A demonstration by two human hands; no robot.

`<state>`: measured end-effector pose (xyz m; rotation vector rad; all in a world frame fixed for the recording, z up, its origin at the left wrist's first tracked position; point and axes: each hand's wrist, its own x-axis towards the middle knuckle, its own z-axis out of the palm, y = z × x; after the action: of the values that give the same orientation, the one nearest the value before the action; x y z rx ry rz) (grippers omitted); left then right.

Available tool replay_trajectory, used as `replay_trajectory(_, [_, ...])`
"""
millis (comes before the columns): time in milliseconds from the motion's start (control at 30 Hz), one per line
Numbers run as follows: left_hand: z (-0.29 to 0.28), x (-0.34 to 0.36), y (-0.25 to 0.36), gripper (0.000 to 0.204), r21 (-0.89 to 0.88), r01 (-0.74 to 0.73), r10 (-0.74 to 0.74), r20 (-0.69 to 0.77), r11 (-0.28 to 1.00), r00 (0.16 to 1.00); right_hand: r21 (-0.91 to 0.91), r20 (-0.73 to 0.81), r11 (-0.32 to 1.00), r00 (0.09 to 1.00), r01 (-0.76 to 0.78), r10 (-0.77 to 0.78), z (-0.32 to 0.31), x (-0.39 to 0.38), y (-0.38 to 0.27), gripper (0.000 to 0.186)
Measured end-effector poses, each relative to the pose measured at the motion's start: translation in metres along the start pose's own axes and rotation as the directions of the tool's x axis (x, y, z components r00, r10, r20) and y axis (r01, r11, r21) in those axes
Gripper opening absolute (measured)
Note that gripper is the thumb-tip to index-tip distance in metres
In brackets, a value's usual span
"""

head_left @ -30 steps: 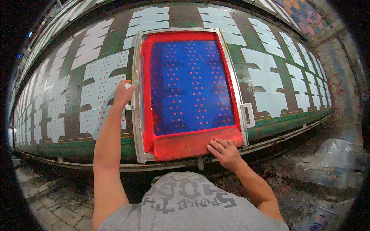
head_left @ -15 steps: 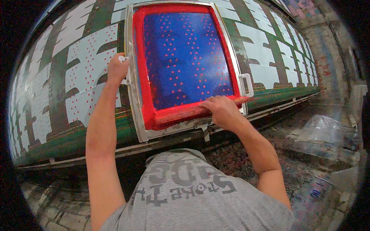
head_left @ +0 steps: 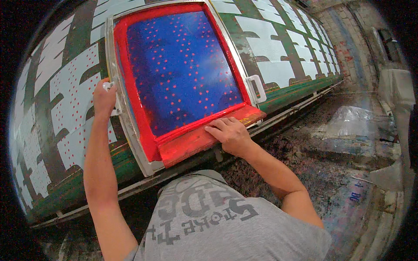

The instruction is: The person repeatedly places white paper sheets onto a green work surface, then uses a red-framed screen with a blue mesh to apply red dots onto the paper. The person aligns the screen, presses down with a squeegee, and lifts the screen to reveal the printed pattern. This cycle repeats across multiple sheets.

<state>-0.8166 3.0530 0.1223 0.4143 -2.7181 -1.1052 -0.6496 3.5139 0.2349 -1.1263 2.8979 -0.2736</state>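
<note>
A silver-edged printing screen point(head_left: 129, 104) lies over the green table, its blue mesh point(head_left: 185, 65) marked with red dots and bordered by wet red ink. My left hand point(head_left: 105, 99) is closed around the white handle point(head_left: 115, 111) on the screen's left side. At the near end, my right hand point(head_left: 231, 135) grips a wide, ink-covered squeegee point(head_left: 185, 145) from above, thumb and fingers on its upper face. The squeegee leans over the near rim of the screen, and its blade edge is not clearly visible. A second white handle point(head_left: 256, 88) sits on the screen's right side, untouched.
Pale cut fabric pieces with red dots point(head_left: 78, 95) lie left of the screen; plain pale pieces point(head_left: 272, 56) lie to its right. A metal rail point(head_left: 300, 104) runs along the table's near edge. Crumpled clear plastic point(head_left: 350, 119) is on the stained floor at right.
The squeegee has tipped toward me and now overlaps the near rim, showing more of its broad face. My left hand keeps its hold. The whole view has swung, shifting the screen leftward in the picture.
</note>
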Motion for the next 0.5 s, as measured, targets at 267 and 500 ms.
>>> replay_trajectory(267, [-0.001, 0.001, -0.007, 0.044, -0.025, 0.005, -0.005, 0.025, 1.0, 1.0, -0.007, -0.129, 0.998, 0.989, 0.068, -0.069, 0.009, 0.089, 0.055, 0.039])
replay_trajectory(500, [-0.007, -0.009, 0.012, 0.043, -0.072, 0.123, -0.121, 0.032, 0.99, 0.992, -0.142, -0.112, 0.984, 0.986, 0.107, -0.124, 0.021, 0.235, 0.142, 0.028])
